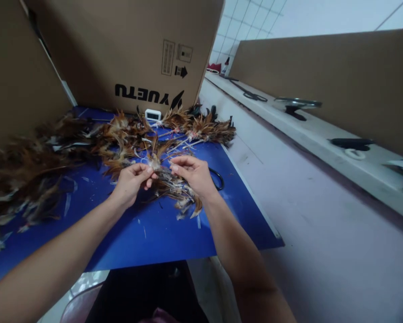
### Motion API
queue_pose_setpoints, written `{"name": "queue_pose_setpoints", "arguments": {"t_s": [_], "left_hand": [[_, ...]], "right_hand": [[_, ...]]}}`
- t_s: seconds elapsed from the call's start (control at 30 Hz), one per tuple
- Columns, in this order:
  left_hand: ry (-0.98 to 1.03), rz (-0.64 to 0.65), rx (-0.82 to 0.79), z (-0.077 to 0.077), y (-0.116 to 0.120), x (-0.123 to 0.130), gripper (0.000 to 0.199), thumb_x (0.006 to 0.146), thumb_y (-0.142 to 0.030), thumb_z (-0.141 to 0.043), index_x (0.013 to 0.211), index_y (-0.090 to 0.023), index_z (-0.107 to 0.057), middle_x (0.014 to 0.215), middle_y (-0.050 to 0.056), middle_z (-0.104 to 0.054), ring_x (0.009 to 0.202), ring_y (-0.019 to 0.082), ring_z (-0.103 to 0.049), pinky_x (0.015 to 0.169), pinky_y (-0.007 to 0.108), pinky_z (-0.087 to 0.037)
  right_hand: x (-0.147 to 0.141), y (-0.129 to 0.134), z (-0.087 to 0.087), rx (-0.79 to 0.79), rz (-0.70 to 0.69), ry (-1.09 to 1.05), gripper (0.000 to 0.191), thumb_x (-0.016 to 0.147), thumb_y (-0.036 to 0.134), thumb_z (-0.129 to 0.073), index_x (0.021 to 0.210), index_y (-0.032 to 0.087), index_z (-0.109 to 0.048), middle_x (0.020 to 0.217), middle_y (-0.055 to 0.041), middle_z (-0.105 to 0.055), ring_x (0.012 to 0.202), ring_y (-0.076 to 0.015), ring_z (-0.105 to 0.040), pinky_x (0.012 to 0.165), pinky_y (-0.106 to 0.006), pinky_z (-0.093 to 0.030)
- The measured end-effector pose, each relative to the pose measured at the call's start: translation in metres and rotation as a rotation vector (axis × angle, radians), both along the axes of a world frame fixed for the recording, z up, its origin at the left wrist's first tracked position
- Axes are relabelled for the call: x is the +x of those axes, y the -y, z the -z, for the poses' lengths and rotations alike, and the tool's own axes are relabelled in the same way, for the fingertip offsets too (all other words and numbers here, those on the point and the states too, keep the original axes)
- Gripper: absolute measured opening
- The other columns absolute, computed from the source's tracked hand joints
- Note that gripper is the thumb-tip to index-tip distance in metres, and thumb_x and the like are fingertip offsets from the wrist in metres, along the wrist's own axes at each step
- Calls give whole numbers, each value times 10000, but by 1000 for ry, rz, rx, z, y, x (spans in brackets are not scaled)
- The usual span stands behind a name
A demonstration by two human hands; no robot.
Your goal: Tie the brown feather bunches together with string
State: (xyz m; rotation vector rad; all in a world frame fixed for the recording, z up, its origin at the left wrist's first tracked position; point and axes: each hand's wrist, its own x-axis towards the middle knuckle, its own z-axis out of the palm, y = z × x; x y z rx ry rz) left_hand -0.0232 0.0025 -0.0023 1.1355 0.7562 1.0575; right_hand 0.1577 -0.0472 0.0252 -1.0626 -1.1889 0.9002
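Observation:
Brown feathers lie in heaps on a blue table (174,244). Near the middle, my left hand (133,179) pinches the pale, fluffy base of a small feather bunch (155,160), whose brown tips point away from me. My right hand (193,174) is just to the right of it, thumb and forefinger pressed together; whatever lies between those fingertips is too small to make out. Below and between both hands is a loose pile of grey and brown feathers (184,199). Black scissor handles (218,178) show partly behind my right wrist.
A large cardboard box (120,49) stands behind the table, a small white digital device (153,115) before it. More feathers (16,179) cover the left side. On the right, a wall ledge (288,125) holds scissors (251,95) and a round glass-like object (298,104).

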Motion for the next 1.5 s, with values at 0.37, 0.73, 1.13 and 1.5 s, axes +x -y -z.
{"name": "queue_pose_setpoints", "arguments": {"t_s": [0.37, 0.73, 1.13, 1.5], "left_hand": [[-194, 128, -82, 6, 3, 2, 309, 617, -369, -835, 667, -114, -668, 577, 21, -652, 419, 67, -503, 403, 184, -416], [-378, 169, 54, 3, 2, 0, 303, 661, -397, -798, 654, -123, -669, 504, 25, -631, 416, 96, -546, 417, 191, -444], [-511, 145, 189, 3, 2, 2, 292, 646, -393, -786, 611, -135, -655, 472, 16, -619, 390, 112, -553, 413, 203, -456], [-638, 117, 313, -7, 11, 4, 272, 700, -388, -733, 602, -152, -640, 465, 14, -614, 395, 131, -559, 408, 214, -437]], "right_hand": [[2, 7, 16, 668, 192, 764, 227, 916, 109, -493, 920, 177, -710, 888, -66, -714, 852, -165, -634, 800, -334, -519], [3, 6, 19, 791, 250, 1154, 292, 988, 180, -416, 968, 168, -708, 850, -51, -721, 854, -183, -556, 777, -341, -440], [1, 7, 18, 931, 292, 1264, 212, 985, 199, -471, 980, 167, -680, 832, -21, -712, 862, -169, -510, 750, -329, -363], [0, 3, 23, 884, 234, 1352, 214, 985, 172, -456, 982, 170, -670, 774, -36, -671, 873, -184, -482, 752, -350, -338]]}}
